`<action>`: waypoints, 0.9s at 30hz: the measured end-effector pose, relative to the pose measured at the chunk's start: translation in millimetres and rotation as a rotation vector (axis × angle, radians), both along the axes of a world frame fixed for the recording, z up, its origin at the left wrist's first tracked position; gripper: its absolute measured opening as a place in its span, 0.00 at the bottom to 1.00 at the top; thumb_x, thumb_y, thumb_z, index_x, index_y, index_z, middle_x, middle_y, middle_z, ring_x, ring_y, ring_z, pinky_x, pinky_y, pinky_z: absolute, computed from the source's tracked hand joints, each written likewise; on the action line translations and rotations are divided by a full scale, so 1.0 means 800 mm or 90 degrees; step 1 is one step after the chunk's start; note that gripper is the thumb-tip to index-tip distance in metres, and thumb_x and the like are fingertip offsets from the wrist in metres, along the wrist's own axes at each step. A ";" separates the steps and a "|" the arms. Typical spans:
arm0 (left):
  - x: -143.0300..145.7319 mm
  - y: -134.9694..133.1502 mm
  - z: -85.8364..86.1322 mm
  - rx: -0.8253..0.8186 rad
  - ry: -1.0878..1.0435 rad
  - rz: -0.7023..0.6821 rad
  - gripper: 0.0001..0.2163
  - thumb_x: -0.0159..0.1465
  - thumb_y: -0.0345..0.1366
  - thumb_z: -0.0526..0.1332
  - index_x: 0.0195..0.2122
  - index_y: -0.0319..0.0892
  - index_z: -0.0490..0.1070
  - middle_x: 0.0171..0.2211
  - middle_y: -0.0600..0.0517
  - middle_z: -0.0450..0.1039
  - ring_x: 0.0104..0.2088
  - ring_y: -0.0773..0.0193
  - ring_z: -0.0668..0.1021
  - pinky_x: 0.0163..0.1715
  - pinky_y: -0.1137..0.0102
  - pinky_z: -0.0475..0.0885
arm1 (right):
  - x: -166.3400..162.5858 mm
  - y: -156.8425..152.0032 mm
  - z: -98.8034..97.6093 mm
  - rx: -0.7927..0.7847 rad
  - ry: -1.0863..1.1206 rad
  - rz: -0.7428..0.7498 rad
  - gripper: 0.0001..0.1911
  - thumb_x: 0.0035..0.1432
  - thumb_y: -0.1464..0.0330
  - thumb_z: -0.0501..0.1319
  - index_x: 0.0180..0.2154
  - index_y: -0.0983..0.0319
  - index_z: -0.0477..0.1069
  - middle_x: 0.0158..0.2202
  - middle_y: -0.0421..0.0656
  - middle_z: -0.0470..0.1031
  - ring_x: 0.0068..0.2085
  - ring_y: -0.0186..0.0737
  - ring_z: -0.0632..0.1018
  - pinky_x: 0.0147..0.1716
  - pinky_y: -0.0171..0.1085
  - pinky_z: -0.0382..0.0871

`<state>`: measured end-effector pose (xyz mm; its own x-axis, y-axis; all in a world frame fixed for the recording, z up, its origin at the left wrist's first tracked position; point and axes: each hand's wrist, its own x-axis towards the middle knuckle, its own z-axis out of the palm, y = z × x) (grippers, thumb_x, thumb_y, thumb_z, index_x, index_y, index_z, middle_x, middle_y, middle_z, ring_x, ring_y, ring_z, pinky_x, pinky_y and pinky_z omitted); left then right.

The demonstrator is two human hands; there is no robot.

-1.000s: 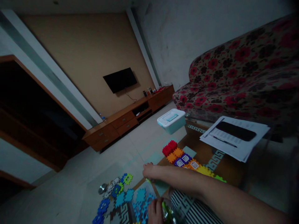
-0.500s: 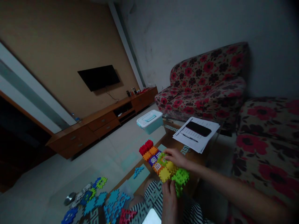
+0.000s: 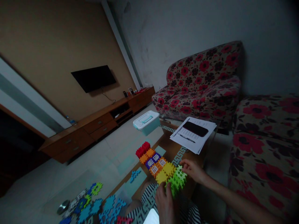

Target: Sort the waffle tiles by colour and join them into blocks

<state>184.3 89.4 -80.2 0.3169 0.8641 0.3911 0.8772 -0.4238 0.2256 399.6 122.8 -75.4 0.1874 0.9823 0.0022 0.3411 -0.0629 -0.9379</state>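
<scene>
A row of interlocking building blocks (image 3: 161, 168) lies on the table, running from red through orange, purple and yellow to green at the near end. Purple and orange blocks in it carry white window inserts. My left hand (image 3: 165, 197) grips the green blocks (image 3: 174, 186) at the near end, its fingertips against their lower edge. With fingers pinched, my right hand (image 3: 192, 170) holds a lime-green window block (image 3: 180, 171) by its right edge. This block sits at the green end; whether it is joined there I cannot tell.
Loose blue pieces (image 3: 109, 203) and other block pieces lie at lower left beside a round metal object (image 3: 63, 207). One blue piece (image 3: 135, 175) is nearer the row. Papers (image 3: 184, 143) with a phone (image 3: 195, 128) and a lidded box (image 3: 147, 123) stand beyond.
My right hand has moved the lime-green window block from over the row's middle down to the green end. My left hand stays at that end. The view has shifted slightly.
</scene>
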 end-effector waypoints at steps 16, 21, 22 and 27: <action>-0.125 0.013 0.024 -0.005 0.050 0.080 0.25 0.58 0.25 0.54 0.57 0.45 0.66 0.60 0.43 0.64 0.59 0.53 0.69 0.56 0.56 0.69 | -0.011 -0.011 0.025 0.082 -0.191 0.067 0.15 0.59 0.61 0.55 0.42 0.60 0.75 0.38 0.47 0.74 0.38 0.45 0.77 0.39 0.41 0.71; -0.266 0.095 0.063 -0.089 0.202 0.311 0.22 0.62 0.26 0.50 0.58 0.37 0.64 0.65 0.40 0.59 0.64 0.53 0.63 0.61 0.57 0.61 | -0.061 0.025 0.069 0.134 -0.197 0.212 0.15 0.61 0.65 0.54 0.46 0.59 0.74 0.41 0.48 0.75 0.42 0.45 0.76 0.43 0.43 0.70; -0.292 0.112 0.066 -0.127 0.223 0.363 0.22 0.64 0.27 0.49 0.59 0.37 0.63 0.65 0.40 0.58 0.65 0.53 0.61 0.61 0.56 0.60 | -0.080 0.037 0.076 0.149 -0.204 0.249 0.15 0.61 0.66 0.53 0.46 0.59 0.74 0.42 0.48 0.75 0.43 0.45 0.76 0.44 0.43 0.70; -0.383 0.172 0.061 -0.221 0.230 0.475 0.20 0.68 0.35 0.47 0.56 0.38 0.67 0.63 0.40 0.63 0.65 0.49 0.61 0.59 0.49 0.60 | -0.215 0.116 0.093 0.247 -0.255 0.450 0.16 0.58 0.74 0.58 0.48 0.62 0.72 0.46 0.50 0.73 0.49 0.46 0.73 0.49 0.43 0.67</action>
<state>-121.8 226.9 -31.1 -0.3209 0.9455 0.0550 0.9395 0.3251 -0.1083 227.6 215.3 -1.0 -0.5461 0.7847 0.2932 0.4863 0.5819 -0.6518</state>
